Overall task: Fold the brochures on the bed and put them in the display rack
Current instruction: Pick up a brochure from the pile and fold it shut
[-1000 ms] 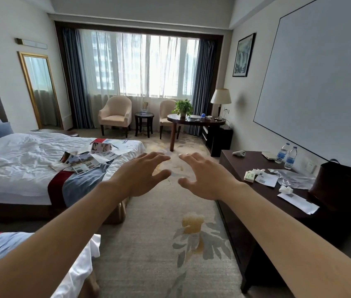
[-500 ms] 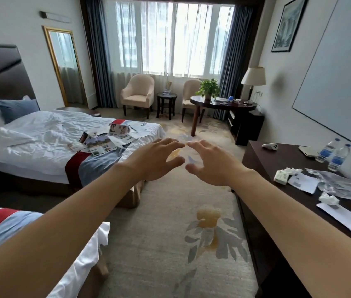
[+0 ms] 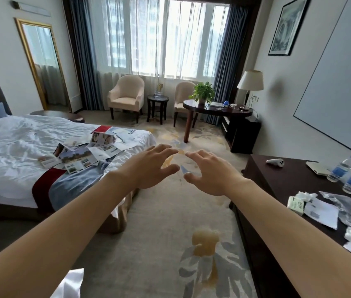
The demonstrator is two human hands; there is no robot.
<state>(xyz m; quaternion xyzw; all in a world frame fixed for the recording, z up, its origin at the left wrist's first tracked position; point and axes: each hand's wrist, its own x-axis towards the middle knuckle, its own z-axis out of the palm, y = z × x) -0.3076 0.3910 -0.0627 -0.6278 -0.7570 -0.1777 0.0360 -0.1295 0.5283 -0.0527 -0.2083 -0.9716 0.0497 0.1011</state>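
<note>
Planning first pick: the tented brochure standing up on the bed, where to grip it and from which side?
Judging by its pose, pinch the raised top fold of the tented brochure, coming down from above. It stands proud of the flat brochures around it, so that ridge is free. Both the left hand and right hand are empty.

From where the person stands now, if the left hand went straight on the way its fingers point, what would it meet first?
Probably nothing close. The left hand is held over the carpet, right of the bed, holding nothing. Its fingers point toward the round desk by the window, but depth is unclear.
</note>
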